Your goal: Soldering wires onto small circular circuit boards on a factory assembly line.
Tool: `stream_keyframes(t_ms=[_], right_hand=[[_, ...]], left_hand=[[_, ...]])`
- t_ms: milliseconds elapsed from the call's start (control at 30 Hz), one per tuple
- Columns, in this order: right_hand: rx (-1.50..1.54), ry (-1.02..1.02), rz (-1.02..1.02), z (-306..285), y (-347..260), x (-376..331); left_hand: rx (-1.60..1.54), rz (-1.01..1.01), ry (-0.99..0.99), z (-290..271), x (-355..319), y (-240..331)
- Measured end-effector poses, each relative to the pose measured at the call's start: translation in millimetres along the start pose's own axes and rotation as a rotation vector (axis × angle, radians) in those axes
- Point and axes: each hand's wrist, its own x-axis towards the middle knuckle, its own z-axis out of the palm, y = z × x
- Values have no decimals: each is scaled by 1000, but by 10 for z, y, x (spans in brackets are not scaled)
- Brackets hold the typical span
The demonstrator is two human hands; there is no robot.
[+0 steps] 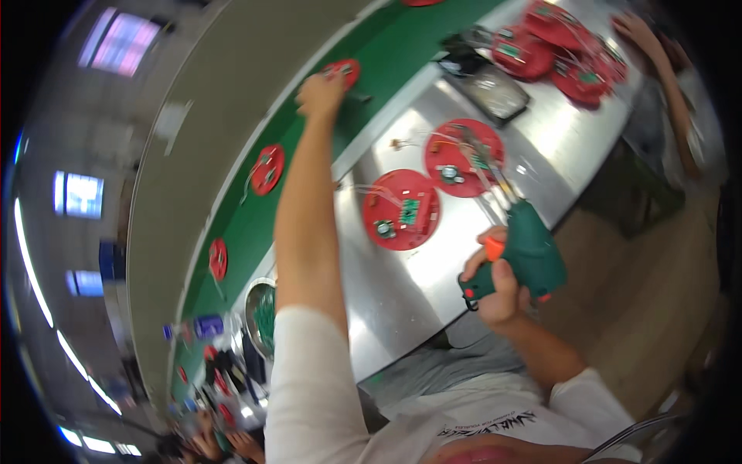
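My left hand (321,94) reaches far forward over the green conveyor belt, its fingers closed at the near edge of a red round board (345,73). The hand is slightly blurred. My right hand (502,290) is wrapped round the handle of a green soldering gun (533,251) with an orange trigger. The gun's metal prongs point up and left over a red round board (462,158) with wires and small green parts. Whether the tip touches that board I cannot tell. Left of it, another red round board (401,210) lies flat on the metal table (386,301).
More red boards ride on the belt (239,216), including one board (267,169). A pile of red boards (568,54) lies at the far right, beside a clear-topped box (495,94). A metal bowl (255,309) of green pieces stands left. Another person's hand (638,32) shows far right.
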Motion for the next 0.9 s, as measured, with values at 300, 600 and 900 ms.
stream_keyframes(t_ms=[300,600,900], right_hand=[[23,15,160,134,-101,52],[51,38,30,111,-112,193],[19,43,23,212,-94,184]], left_hand=[[-229,-62,161,-132,32,-307],[-447,171,209,-1571,-2043,-705],[-442,391,95,-1354,-3596,-1474]])
